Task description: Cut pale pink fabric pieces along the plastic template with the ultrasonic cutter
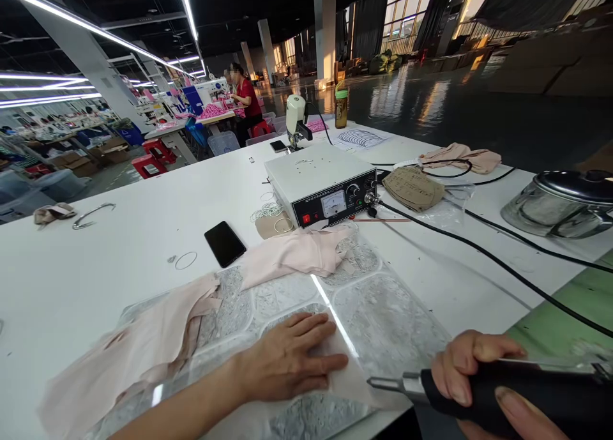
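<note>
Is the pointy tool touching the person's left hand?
Apart. The head view shows the tool with its tip just short of the left hand, and a strip of pale cloth visible between them.

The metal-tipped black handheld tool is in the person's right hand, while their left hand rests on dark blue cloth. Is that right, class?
Not quite: the head view shows the left hand resting on pale pink cloth, not dark blue. The right hand does hold the metal-tipped black handheld tool.
</note>
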The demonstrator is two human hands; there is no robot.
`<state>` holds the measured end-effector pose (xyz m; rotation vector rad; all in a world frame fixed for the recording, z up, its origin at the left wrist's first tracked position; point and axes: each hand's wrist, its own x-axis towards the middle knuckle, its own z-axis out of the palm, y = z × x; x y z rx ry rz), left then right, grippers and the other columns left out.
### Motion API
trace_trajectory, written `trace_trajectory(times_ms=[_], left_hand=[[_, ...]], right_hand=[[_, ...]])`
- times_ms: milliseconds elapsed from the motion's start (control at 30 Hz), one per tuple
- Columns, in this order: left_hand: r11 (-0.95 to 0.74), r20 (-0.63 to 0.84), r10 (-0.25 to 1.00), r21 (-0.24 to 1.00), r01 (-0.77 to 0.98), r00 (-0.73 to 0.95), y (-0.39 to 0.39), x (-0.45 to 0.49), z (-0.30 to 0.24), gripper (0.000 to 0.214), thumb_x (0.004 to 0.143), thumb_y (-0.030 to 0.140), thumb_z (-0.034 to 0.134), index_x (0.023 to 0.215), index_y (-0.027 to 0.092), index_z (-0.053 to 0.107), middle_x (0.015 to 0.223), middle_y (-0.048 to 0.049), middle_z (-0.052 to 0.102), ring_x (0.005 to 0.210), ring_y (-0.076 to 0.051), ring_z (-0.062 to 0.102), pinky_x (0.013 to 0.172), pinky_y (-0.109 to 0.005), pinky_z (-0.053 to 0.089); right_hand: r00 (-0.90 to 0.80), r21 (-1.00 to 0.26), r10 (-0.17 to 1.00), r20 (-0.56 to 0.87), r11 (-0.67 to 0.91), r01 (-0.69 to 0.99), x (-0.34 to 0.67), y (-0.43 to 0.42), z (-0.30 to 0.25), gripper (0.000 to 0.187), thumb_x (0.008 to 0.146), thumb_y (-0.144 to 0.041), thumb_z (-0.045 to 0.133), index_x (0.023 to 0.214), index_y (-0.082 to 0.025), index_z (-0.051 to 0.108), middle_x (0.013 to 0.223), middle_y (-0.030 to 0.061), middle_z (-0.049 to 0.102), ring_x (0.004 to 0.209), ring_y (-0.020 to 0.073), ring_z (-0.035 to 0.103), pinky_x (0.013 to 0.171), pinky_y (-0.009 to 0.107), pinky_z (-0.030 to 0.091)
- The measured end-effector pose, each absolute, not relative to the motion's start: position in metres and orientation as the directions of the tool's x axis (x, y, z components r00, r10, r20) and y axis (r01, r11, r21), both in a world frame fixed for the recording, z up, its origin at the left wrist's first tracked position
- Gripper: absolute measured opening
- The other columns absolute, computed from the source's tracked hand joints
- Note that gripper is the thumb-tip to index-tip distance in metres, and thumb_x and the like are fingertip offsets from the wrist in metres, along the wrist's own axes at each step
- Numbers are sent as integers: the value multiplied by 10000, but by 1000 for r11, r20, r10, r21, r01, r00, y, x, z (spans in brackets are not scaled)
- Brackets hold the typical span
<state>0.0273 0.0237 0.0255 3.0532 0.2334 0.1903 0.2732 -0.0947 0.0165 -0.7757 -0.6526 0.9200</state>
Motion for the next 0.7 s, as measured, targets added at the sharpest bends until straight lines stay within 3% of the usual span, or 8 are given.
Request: trace_trajectory(times_ms=[167,367,533,700], left_hand=[[-986,62,148,86,143,987,32,25,28,378,1020,480,425,1317,281,547,1368,-105,524,1280,-292,500,1068,-449,403],[-987,91,157,42,154,983,22,26,36,349,1021,401,451,1310,230,546,1379,-130,525,1295,-290,493,1089,-467,388],[-978,175,179,139,156,968,-8,33,36,302,1027,266,415,1262,124,543,1249,-146,620,1207,-236,567,1048,-378,455],[-954,212,275,182,238,938,-24,36,28,301,1018,275,444,1246,107,548,1183,-140,642,1173,-263,586,1018,-396,494]], right_hand=[[377,-855,887,266,398,-332,277,-107,8,104,879,-349,518,892,-247,539,703,7,515,540,145,535,481,299,525],[432,-858,877,211,378,-349,274,-107,14,65,871,-318,559,888,-255,561,730,10,521,564,151,557,502,314,534],[415,-848,875,248,403,-344,273,-111,15,55,865,-296,559,900,-259,579,726,21,535,576,165,565,516,335,540],[443,-834,863,242,418,-360,271,-115,14,57,873,-300,560,918,-268,576,740,12,521,580,156,561,521,325,533]])
